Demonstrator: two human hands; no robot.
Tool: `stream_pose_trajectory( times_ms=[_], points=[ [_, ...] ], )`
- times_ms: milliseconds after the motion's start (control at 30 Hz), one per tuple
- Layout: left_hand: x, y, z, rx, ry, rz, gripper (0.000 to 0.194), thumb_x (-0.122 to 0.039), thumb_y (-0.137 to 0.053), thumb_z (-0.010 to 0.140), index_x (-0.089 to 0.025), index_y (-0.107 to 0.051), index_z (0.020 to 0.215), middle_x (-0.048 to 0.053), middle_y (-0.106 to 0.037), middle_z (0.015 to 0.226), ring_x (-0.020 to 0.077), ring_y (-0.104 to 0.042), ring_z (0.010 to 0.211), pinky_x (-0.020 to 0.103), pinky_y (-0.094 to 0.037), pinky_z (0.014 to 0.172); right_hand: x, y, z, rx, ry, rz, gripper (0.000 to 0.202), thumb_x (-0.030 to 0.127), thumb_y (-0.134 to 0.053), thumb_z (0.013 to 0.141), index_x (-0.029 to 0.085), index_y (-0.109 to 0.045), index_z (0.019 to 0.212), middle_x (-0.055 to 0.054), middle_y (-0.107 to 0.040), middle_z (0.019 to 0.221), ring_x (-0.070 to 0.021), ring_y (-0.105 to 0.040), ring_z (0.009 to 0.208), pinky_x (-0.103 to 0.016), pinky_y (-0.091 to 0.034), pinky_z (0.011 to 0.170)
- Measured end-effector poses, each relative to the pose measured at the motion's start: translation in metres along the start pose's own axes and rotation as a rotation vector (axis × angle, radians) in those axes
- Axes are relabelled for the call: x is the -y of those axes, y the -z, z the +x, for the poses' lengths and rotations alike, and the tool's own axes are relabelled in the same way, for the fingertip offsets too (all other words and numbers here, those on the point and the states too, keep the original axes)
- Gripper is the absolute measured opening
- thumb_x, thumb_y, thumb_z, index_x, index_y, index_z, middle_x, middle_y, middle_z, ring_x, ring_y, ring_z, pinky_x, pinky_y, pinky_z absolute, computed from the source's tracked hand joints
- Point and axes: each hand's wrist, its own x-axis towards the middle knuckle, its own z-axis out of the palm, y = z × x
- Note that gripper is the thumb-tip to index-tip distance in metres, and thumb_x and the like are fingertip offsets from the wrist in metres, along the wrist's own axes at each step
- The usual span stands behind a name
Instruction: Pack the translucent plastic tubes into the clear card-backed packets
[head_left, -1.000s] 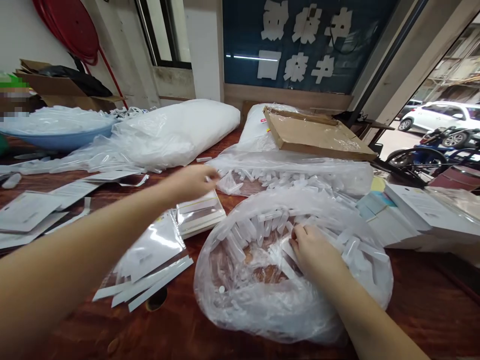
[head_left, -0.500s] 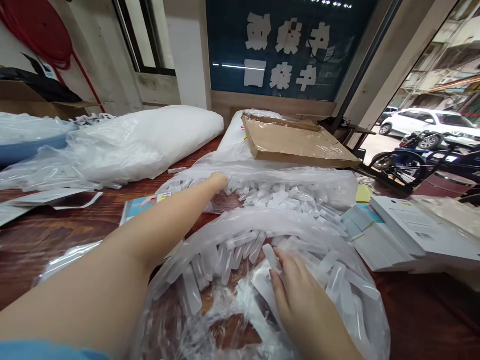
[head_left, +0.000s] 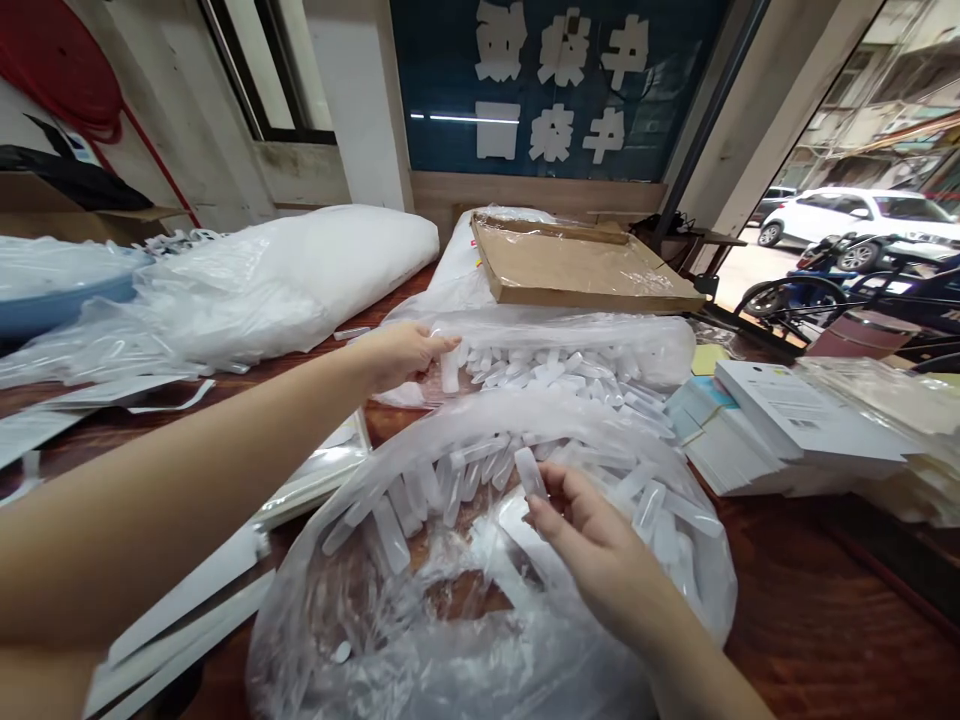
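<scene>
Between the thumb and fingers of my right hand [head_left: 589, 515] is a translucent white plastic strip [head_left: 529, 470] with rounded ends, held tilted up. Below it spreads an open clear plastic bag [head_left: 315, 600] with many similar strips inside. My left hand [head_left: 405, 355] reaches over a second bag [head_left: 600, 335] farther back, its fingers pinched at the top of another whitish strip [head_left: 450, 372]. Loose strips [head_left: 555, 372] lie heaped to the right of that hand. My left fingertips partly cover the strip they hold.
A shallow cardboard tray [head_left: 577, 265] lies behind the bags. Stacked printed cards [head_left: 795, 430] stand at the right. A large white bag [head_left: 337, 260] and a blue basin [head_left: 67, 305] fill the back left. Flat white sheets [head_left: 187, 620] lie under my left arm.
My left hand has come left and out of the far bag's heap, now with a strip in its fingers. My right hand still holds its strip. The view has shifted slightly.
</scene>
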Motion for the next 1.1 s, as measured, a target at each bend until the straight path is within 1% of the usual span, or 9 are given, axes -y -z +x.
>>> stream_pose_trajectory(
  times_ms=[167, 300, 400, 533, 633, 700, 833, 1000, 1100],
  points=[
    [-0.022, -0.003, -0.127, 0.131, -0.122, -0.326, 0.032, -0.050, -0.041, 0.081, -0.020, -0.049, 0.073, -0.003, -0.050, 0.059, 0.0094, -0.047, 0.052, 0.022, -0.040, 0.050, 0.025, -0.017, -0.021, 0.278, -0.159, 0.594, 0.026, 0.038, -0.052, 0.081, 0.020, -0.047, 0.099, -0.004, -0.058, 0.096, -0.0134, -0.058, 0.076, -0.030, -0.043, 0.072],
    [-0.016, -0.042, -0.206, 0.187, -0.073, -0.683, 0.018, -0.041, -0.041, 0.085, -0.023, -0.045, 0.084, -0.002, -0.058, 0.063, 0.0121, -0.055, 0.060, 0.024, -0.043, 0.057, 0.031, -0.049, -0.057, 0.513, -0.229, 0.753, 0.023, 0.036, -0.051, 0.083, 0.021, -0.048, 0.100, 0.000, -0.058, 0.079, -0.0111, -0.056, 0.071, -0.030, -0.042, 0.072],
    [0.000, -0.076, -0.244, 0.155, 0.094, -0.851, 0.018, -0.042, -0.039, 0.085, -0.025, -0.040, 0.092, -0.004, -0.052, 0.059, 0.0112, -0.052, 0.050, 0.023, -0.042, 0.047, 0.024, -0.074, -0.085, 0.539, -0.256, 0.738, 0.024, 0.038, -0.046, 0.086, 0.021, -0.049, 0.102, 0.001, -0.056, 0.077, -0.0103, -0.053, 0.071, -0.028, -0.042, 0.072],
    [0.012, -0.102, -0.280, -0.008, 0.233, -1.001, 0.021, -0.042, -0.040, 0.085, -0.027, -0.043, 0.100, -0.004, -0.053, 0.068, 0.0080, -0.050, 0.052, 0.020, -0.042, 0.047, 0.019, -0.097, -0.110, 0.492, -0.246, 0.593, 0.037, 0.039, -0.049, 0.084, 0.023, -0.043, 0.117, -0.001, -0.055, 0.091, -0.0121, -0.052, 0.080, -0.026, -0.042, 0.073],
    [0.011, -0.105, -0.298, -0.144, 0.306, -1.136, 0.026, -0.038, -0.044, 0.085, -0.031, -0.046, 0.110, -0.002, -0.057, 0.106, 0.0107, -0.054, 0.095, 0.019, -0.044, 0.080, 0.021, -0.107, -0.117, 0.499, -0.185, 0.436, 0.038, 0.037, -0.049, 0.084, 0.024, -0.043, 0.119, -0.002, -0.054, 0.098, -0.0143, -0.050, 0.090, -0.029, -0.040, 0.080],
    [0.012, -0.103, -0.306, -0.097, 0.346, -1.266, 0.029, -0.037, -0.043, 0.086, -0.031, -0.047, 0.114, -0.002, -0.052, 0.120, 0.0130, -0.045, 0.113, 0.022, -0.035, 0.096, 0.022, -0.111, -0.118, 0.521, -0.188, 0.380, 0.032, 0.037, -0.051, 0.083, 0.023, -0.049, 0.112, -0.001, -0.055, 0.094, -0.0138, -0.050, 0.087, -0.029, -0.039, 0.080],
    [0.022, -0.106, -0.321, 0.032, 0.420, -1.373, 0.043, -0.043, -0.038, 0.086, -0.030, -0.039, 0.127, 0.000, -0.039, 0.136, 0.0177, -0.032, 0.125, 0.031, -0.023, 0.106, 0.016, -0.120, -0.119, 0.577, -0.244, 0.418, 0.024, 0.038, -0.056, 0.080, 0.019, -0.056, 0.094, 0.001, -0.054, 0.082, -0.0110, -0.049, 0.075, -0.025, -0.040, 0.072],
    [0.033, -0.106, -0.342, 0.067, 0.378, -1.064, 0.064, -0.056, -0.026, 0.083, -0.030, -0.006, 0.139, -0.005, 0.000, 0.148, 0.0194, -0.003, 0.134, 0.038, -0.008, 0.109, 0.010, -0.131, -0.123, 0.604, -0.310, 0.550, 0.020, 0.035, -0.058, 0.078, 0.018, -0.057, 0.090, 0.001, -0.057, 0.082, -0.0120, -0.053, 0.080, -0.027, -0.040, 0.080],
    [0.040, -0.084, -0.341, 0.045, 0.244, -0.723, 0.056, -0.051, -0.033, 0.084, -0.033, -0.023, 0.136, -0.006, -0.016, 0.146, 0.0209, -0.011, 0.133, 0.039, -0.011, 0.108, 0.008, -0.131, -0.125, 0.619, -0.393, 0.643, 0.020, 0.034, -0.061, 0.076, 0.017, -0.060, 0.087, 0.000, -0.062, 0.081, -0.0118, -0.057, 0.079, -0.026, -0.043, 0.076]
  ],
)
